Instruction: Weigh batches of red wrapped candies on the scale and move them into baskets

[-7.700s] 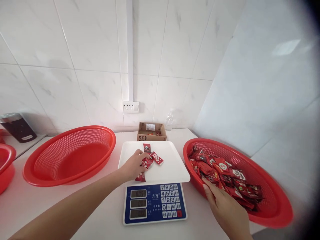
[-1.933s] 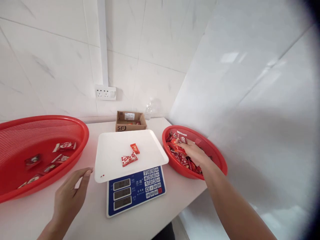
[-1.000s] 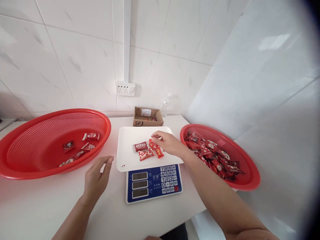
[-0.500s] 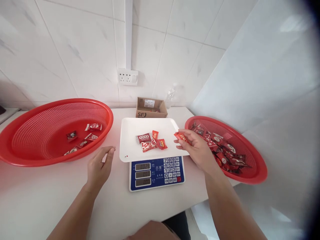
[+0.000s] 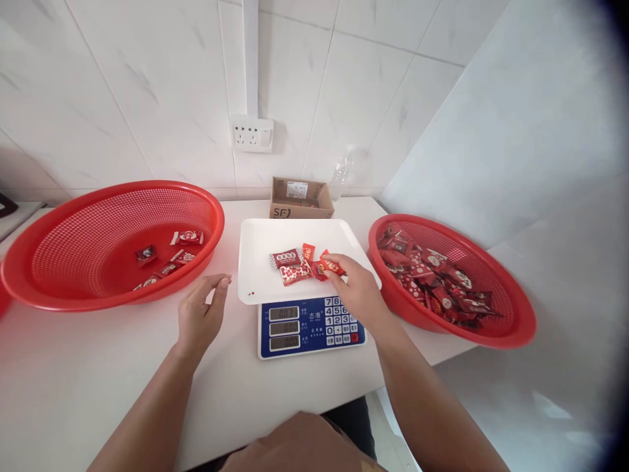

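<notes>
In my right hand (image 5: pixel 356 292) a small red wrapped candy (image 5: pixel 334 265) is pinched between thumb and fingers, at the right of a little pile on the white scale tray (image 5: pixel 253 262). The pile has a dark red packet (image 5: pixel 285 258), a white packet with red spots (image 5: pixel 295 274) and small red candies (image 5: pixel 308 252), one partly covered by the held candy. My left hand (image 5: pixel 202 314) hovers over the table left of the scale (image 5: pixel 312 328), fingers curled and thumb against the index finger; nothing shows in it.
To the left stands a big red plastic basket (image 5: pixel 98 203) with several packets at its near side. A second red basket (image 5: pixel 511 301) on the right is heaped with red packets (image 5: pixel 437 278). Behind the tray are a cardboard box (image 5: pixel 302 211) and a clear plastic bottle (image 5: pixel 340 172), near the wall.
My right hand has moved left with the red candy, from the tray's right edge to the pile. My left hand keeps its curled pose. The view has shifted slightly.
</notes>
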Available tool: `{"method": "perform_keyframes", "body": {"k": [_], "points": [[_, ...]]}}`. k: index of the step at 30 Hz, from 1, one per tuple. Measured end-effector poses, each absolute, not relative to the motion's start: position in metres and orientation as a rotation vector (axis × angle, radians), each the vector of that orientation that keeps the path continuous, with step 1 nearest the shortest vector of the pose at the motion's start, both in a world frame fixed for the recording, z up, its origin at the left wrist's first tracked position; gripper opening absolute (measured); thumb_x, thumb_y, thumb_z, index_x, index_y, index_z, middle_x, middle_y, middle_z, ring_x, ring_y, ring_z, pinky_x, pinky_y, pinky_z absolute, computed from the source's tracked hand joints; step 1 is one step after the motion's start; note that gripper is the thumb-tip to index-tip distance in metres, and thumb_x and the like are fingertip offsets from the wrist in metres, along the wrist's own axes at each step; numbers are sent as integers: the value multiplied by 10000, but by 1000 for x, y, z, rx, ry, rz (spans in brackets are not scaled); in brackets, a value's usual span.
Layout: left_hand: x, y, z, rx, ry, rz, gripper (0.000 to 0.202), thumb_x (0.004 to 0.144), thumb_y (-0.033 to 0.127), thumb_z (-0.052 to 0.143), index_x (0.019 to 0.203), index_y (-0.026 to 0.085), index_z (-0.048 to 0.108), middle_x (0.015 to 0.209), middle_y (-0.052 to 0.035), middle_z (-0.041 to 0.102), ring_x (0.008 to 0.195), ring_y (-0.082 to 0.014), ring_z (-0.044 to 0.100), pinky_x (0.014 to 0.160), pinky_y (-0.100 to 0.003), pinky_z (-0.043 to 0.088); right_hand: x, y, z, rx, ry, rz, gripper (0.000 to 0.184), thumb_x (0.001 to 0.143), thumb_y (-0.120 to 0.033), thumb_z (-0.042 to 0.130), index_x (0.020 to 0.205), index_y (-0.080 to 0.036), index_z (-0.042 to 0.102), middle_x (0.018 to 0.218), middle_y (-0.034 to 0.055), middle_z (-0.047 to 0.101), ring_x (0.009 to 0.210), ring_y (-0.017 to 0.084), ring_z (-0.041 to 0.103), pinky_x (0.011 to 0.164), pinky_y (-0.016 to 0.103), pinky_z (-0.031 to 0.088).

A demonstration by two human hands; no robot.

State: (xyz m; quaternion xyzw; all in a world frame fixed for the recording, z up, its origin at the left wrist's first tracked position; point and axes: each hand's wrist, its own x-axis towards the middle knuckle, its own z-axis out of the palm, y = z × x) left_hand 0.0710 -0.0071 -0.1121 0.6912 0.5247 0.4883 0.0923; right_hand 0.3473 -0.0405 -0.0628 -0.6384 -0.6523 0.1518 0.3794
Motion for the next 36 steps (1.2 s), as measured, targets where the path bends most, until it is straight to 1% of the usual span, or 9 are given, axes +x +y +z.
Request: {"method": "perform_keyframes", "body": {"k": [5, 11, 15, 17, 20, 24, 29, 33, 36], "points": [[71, -7, -114, 2037, 1545, 1461, 242, 893, 361, 477, 844, 194, 645, 845, -25, 735, 812, -141, 681, 723, -235, 506, 340, -41, -64, -1546, -1875, 459, 313, 863, -187, 470, 1122, -248, 635, 1153, 40, 687, 1089, 209, 622, 950, 397, 483], [71, -7, -113, 2047, 1558, 1446, 235, 893, 358, 476, 852, 201, 647, 848, -25, 735, 810, -145, 681, 719, -242, 505, 345, -37, -64, -1565, -1738, 365, 282, 858, -233, 521, 1113, -242, 643, 1153, 54, 688, 1056, 216, 636, 916, 400, 511], [71, -6, -112, 2049, 1546, 1464, 238, 892, 357, 476, 839, 198, 646, 833, -27, 735, 798, -146, 682, 711, -241, 506, 340, -31, -60, -1455, -1786, 423, 341, 875, -249, 524, 1205, -265, 611, 1270, 37, 636, 1180, 201, 576, 1014, 409, 461], [71, -6, -112, 2048, 1544, 1473, 237, 891, 354, 478, 836, 198, 647, 833, -27, 735, 802, -147, 682, 722, -245, 508, 340, -30, -58, -1426, -1784, 378, 357, 886, -278, 525, 1236, -266, 598, 1317, 39, 607, 1234, 203, 537, 1047, 417, 435], [70, -6, -112, 2048, 1544, 1491, 223, 893, 338, 485, 847, 197, 650, 838, -26, 735, 806, -142, 681, 730, -239, 507, 348, -36, -55, -1458, -1684, 210, 331, 889, -316, 528, 1200, -257, 625, 1280, 55, 631, 1170, 218, 585, 993, 423, 480], [70, -6, -112, 2025, 1557, 1495, 223, 895, 341, 483, 855, 198, 650, 836, -24, 735, 808, -144, 681, 736, -247, 510, 374, -60, -51, -1597, -1514, -18, 298, 884, -356, 528, 1111, -223, 667, 1148, 78, 696, 1045, 231, 649, 928, 415, 513], [69, -7, -113, 1974, 1554, 1498, 241, 906, 352, 473, 874, 195, 653, 860, -29, 735, 836, -144, 679, 763, -254, 510, 418, -93, -60, -1909, -1394, -159, 329, 873, -372, 522, 1135, -232, 664, 1155, 77, 697, 1079, 266, 637, 964, 445, 478], [70, -8, -115, 1964, 1530, 1478, 270, 922, 358, 447, 888, 194, 658, 872, -34, 734, 847, -140, 677, 765, -254, 509, 436, -102, -73, -2223, -1464, -76, 382, 869, -380, 484, 1177, -232, 655, 1134, 91, 709, 1011, 311, 663, 831, 459, 526], [70, -8, -116, 1945, 1521, 1477, 290, 929, 367, 431, 899, 190, 659, 880, -39, 733, 867, -142, 676, 779, -259, 510, 434, -101, -77, -2386, -1479, -115, 426, 895, -383, 421, 1232, -228, 629, 1147, 103, 704, 973, 332, 671, 736, 448, 530]]}}
